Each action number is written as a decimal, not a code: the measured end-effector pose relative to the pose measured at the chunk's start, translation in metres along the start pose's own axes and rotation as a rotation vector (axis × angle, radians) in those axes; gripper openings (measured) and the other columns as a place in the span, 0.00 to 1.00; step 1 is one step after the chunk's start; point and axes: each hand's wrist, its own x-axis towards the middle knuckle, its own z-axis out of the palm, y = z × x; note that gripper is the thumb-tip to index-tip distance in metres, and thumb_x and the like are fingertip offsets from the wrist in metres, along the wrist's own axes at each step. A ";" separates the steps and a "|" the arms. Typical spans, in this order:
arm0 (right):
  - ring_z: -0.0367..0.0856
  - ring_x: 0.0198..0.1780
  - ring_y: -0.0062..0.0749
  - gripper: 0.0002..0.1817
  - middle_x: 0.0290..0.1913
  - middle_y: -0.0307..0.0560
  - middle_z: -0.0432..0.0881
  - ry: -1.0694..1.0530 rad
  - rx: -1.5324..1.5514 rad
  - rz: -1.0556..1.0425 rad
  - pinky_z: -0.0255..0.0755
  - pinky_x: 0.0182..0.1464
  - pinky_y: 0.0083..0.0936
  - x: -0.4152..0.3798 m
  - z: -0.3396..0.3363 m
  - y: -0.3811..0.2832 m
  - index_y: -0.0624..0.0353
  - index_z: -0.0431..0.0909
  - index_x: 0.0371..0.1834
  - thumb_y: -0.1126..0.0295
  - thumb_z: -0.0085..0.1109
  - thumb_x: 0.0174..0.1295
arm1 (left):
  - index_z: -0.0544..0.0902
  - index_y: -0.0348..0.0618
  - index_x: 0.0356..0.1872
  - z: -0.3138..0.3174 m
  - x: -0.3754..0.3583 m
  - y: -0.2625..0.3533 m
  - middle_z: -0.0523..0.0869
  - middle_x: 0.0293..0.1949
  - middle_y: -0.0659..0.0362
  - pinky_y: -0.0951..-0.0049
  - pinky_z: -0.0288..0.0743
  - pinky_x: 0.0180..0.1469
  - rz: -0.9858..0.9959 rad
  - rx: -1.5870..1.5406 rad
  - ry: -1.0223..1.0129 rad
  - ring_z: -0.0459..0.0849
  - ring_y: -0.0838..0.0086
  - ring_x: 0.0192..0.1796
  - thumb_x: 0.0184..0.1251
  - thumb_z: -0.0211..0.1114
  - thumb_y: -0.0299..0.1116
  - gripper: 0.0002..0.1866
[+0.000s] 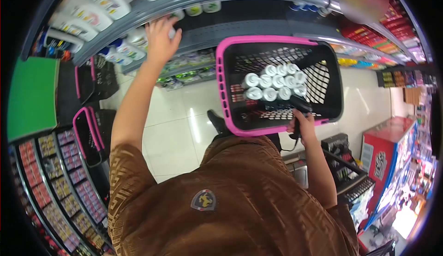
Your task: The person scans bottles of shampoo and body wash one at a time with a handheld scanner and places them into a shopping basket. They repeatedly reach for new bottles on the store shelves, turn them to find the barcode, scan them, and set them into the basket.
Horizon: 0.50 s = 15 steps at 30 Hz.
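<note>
Basket [272,39], pink-rimmed — two o'clock, holding white-topped containers [277,81]; probably stiff, heavy when laden, best gripped by its rim. Right hand [305,126], three o'clock: closed round a black handle [301,102]. Left hand [160,41], eleven o'clock: fingers spread beside shelved bottles [137,37], likely slick — contact cannot be told.

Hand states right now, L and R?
Left hand: open, at the shelf; contact with the bottles can't be told.
Right hand: closed around a black grip at the basket.
</note>
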 end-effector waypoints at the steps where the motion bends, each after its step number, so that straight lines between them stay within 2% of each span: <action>1: 0.82 0.19 0.34 0.13 0.21 0.45 0.80 -0.009 0.018 -0.008 0.82 0.22 0.30 -0.001 -0.001 0.002 0.62 0.78 0.35 0.63 0.70 0.65 | 0.88 0.46 0.45 -0.004 -0.009 0.029 0.85 0.60 0.52 0.46 0.68 0.68 0.070 -0.094 0.005 0.81 0.52 0.63 0.63 0.71 0.36 0.11; 2: 0.83 0.19 0.34 0.14 0.22 0.45 0.80 -0.023 0.037 -0.022 0.82 0.23 0.30 0.001 -0.002 0.003 0.62 0.79 0.35 0.63 0.70 0.65 | 0.88 0.47 0.43 -0.007 -0.014 0.057 0.85 0.59 0.53 0.45 0.67 0.68 0.142 -0.181 0.016 0.81 0.52 0.62 0.61 0.72 0.32 0.10; 4: 0.83 0.20 0.34 0.13 0.23 0.45 0.81 -0.026 0.105 0.001 0.83 0.22 0.29 -0.002 0.000 0.002 0.62 0.79 0.34 0.63 0.70 0.65 | 0.87 0.47 0.45 -0.001 -0.032 0.106 0.85 0.59 0.54 0.51 0.69 0.69 0.144 -0.590 -0.053 0.81 0.54 0.63 0.61 0.72 0.29 0.11; 6: 0.84 0.21 0.34 0.13 0.24 0.45 0.81 -0.021 0.141 0.025 0.83 0.24 0.30 -0.005 0.002 -0.003 0.62 0.79 0.34 0.63 0.70 0.65 | 0.86 0.45 0.46 0.010 -0.052 0.156 0.83 0.60 0.54 0.57 0.72 0.67 -0.062 -0.845 -0.276 0.83 0.56 0.60 0.61 0.72 0.27 0.12; 8: 0.84 0.22 0.34 0.13 0.24 0.44 0.81 -0.048 0.171 0.056 0.82 0.24 0.30 -0.004 -0.003 -0.007 0.61 0.79 0.34 0.63 0.70 0.65 | 0.85 0.42 0.48 0.021 -0.054 0.199 0.82 0.59 0.52 0.62 0.77 0.61 -0.163 -0.930 -0.333 0.85 0.59 0.55 0.62 0.72 0.28 0.14; 10: 0.84 0.22 0.34 0.13 0.24 0.44 0.81 -0.077 0.203 0.089 0.82 0.25 0.30 -0.002 -0.008 -0.014 0.61 0.79 0.33 0.63 0.70 0.65 | 0.84 0.41 0.52 0.055 -0.071 0.224 0.81 0.59 0.50 0.61 0.80 0.57 -0.306 -0.944 -0.640 0.86 0.60 0.52 0.61 0.73 0.29 0.17; 11: 0.84 0.22 0.34 0.13 0.24 0.44 0.81 -0.082 0.215 0.063 0.81 0.26 0.30 -0.002 -0.011 -0.018 0.61 0.79 0.33 0.63 0.70 0.65 | 0.83 0.42 0.55 0.079 -0.084 0.230 0.80 0.57 0.50 0.63 0.81 0.54 -0.309 -0.911 -0.836 0.86 0.63 0.50 0.60 0.75 0.34 0.21; 12: 0.84 0.23 0.34 0.13 0.24 0.44 0.81 -0.087 0.228 0.043 0.81 0.26 0.29 -0.001 -0.017 -0.019 0.60 0.80 0.32 0.63 0.70 0.65 | 0.82 0.42 0.59 0.085 -0.084 0.241 0.80 0.61 0.48 0.61 0.79 0.61 -0.318 -0.817 -1.026 0.85 0.59 0.57 0.60 0.75 0.40 0.26; 14: 0.83 0.23 0.33 0.13 0.24 0.43 0.81 -0.102 0.224 0.025 0.80 0.26 0.28 0.008 -0.031 -0.023 0.60 0.80 0.31 0.63 0.70 0.64 | 0.78 0.42 0.67 0.114 -0.106 0.260 0.76 0.68 0.46 0.60 0.71 0.71 -0.232 -0.589 -1.210 0.78 0.55 0.68 0.61 0.73 0.45 0.34; 15: 0.83 0.23 0.33 0.13 0.24 0.43 0.81 -0.114 0.203 0.027 0.80 0.26 0.28 0.011 -0.037 -0.028 0.60 0.80 0.32 0.63 0.70 0.64 | 0.78 0.42 0.67 0.123 -0.110 0.265 0.76 0.68 0.46 0.60 0.71 0.71 -0.234 -0.589 -1.219 0.78 0.55 0.68 0.61 0.73 0.45 0.34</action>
